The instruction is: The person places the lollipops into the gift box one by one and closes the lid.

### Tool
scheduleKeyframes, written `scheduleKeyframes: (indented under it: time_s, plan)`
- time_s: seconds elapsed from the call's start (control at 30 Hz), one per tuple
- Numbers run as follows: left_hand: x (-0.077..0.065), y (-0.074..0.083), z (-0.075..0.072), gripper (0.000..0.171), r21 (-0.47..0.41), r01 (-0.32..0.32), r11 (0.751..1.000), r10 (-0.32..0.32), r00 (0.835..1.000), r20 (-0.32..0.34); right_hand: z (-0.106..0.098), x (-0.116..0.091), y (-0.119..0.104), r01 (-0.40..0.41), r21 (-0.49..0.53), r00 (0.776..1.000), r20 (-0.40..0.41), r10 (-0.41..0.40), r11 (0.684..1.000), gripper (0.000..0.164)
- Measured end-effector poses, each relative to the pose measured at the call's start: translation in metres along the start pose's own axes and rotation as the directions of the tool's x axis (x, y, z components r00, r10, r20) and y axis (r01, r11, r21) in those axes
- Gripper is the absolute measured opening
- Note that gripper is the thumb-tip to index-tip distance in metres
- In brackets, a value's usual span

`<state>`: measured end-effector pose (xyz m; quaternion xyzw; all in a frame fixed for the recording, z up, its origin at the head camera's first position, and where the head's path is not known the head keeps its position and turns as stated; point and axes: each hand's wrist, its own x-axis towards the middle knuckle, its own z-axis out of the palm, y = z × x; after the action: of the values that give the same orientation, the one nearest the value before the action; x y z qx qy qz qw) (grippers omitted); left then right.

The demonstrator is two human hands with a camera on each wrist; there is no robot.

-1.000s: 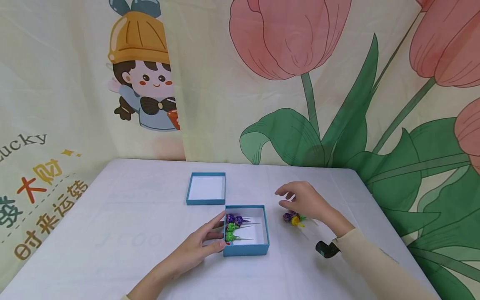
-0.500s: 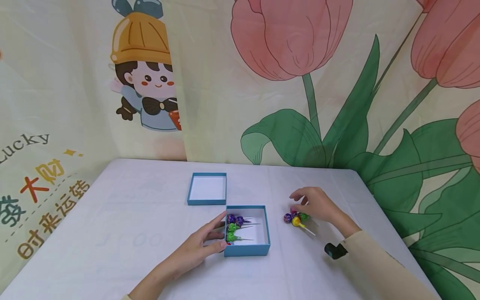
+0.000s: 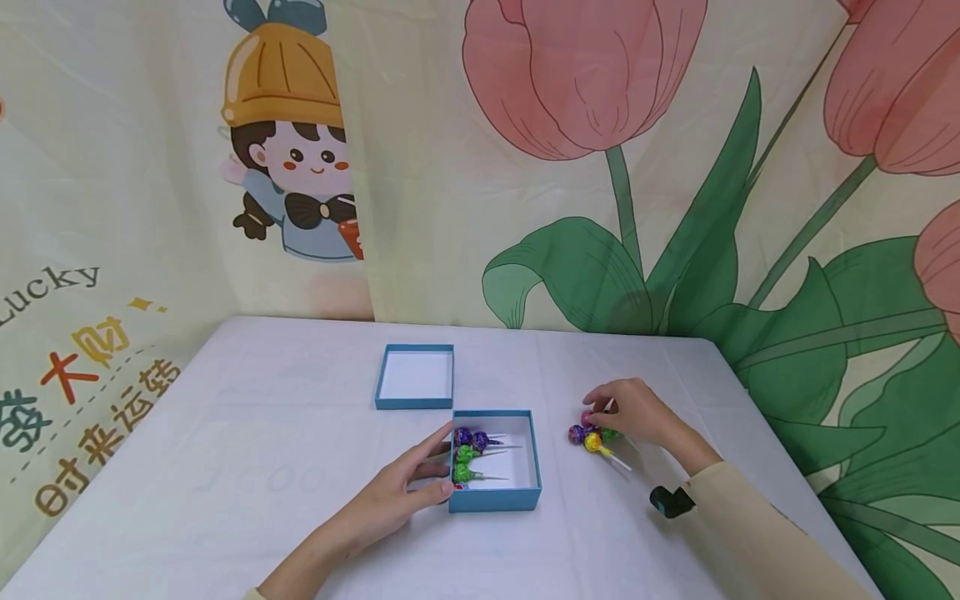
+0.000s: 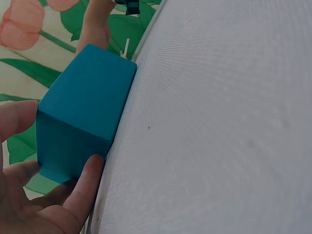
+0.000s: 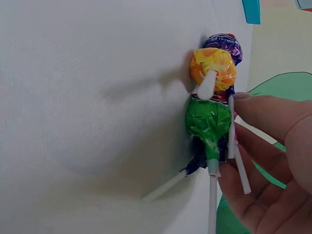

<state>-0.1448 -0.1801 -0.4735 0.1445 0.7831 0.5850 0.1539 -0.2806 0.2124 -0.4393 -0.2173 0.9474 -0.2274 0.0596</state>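
Note:
A blue square box stands in front of me, its inside white. Purple lollipops and green lollipops lie in it along the left wall, their sticks pointing right. My left hand rests against the box's left wall, thumb at the near corner; in the left wrist view, its fingertips touch the blue side. Right of the box my right hand pinches a pink lollipop in a small pile. Beside it lie a yellow lollipop, a green lollipop and purple lollipops.
A shallow blue lid with a white inside lies behind the box to the left. White cloth covers the table. A printed curtain with tulips hangs behind. A black wrist device sits at my right sleeve.
My right hand has come down from above the pile and slightly right, its fingers now at the pink lollipop. The left hand and the box stay in place.

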Motion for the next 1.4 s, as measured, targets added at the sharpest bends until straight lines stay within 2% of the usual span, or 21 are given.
scheduleKeyframes:
  time_s: [0.27, 0.53, 0.67, 0.83, 1.2, 1.4]
  plan:
    - [0.001, 0.000, 0.000, 0.078, 0.006, 0.000, 1.000, 0.000, 1.000, 0.005, -0.003, 0.004, -0.005, -0.025, -0.015, 0.996, 0.082, 0.026, 1.000, 0.024]
    - [0.001, -0.001, 0.000, 0.078, 0.018, 0.003, 1.000, -0.003, 1.000, -0.001, -0.001, 0.004, -0.006, -0.043, -0.022, 0.995, 0.091, 0.045, 0.999, 0.020]
    - [0.001, 0.000, 0.000, 0.077, 0.017, 0.004, 1.000, -0.004, 1.000, -0.002, -0.001, 0.003, -0.008, -0.047, -0.023, 0.997, 0.067, 0.048, 0.999, 0.020]
    - [0.001, 0.000, 0.000, 0.078, 0.017, 0.004, 1.000, -0.004, 1.000, -0.002, -0.006, 0.002, -0.017, -0.013, -0.021, 1.000, 0.019, 0.014, 1.000, 0.022]
    - [0.001, -0.001, -0.001, 0.079, 0.001, 0.012, 1.000, -0.012, 1.000, 0.000, -0.014, 0.002, -0.059, 0.094, -0.034, 0.994, -0.058, -0.095, 0.995, 0.025]
    - [0.001, -0.002, 0.000, 0.079, 0.004, 0.005, 1.000, -0.005, 1.000, -0.002, -0.016, 0.001, -0.073, 0.129, -0.068, 0.987, -0.085, -0.134, 0.989, 0.023]
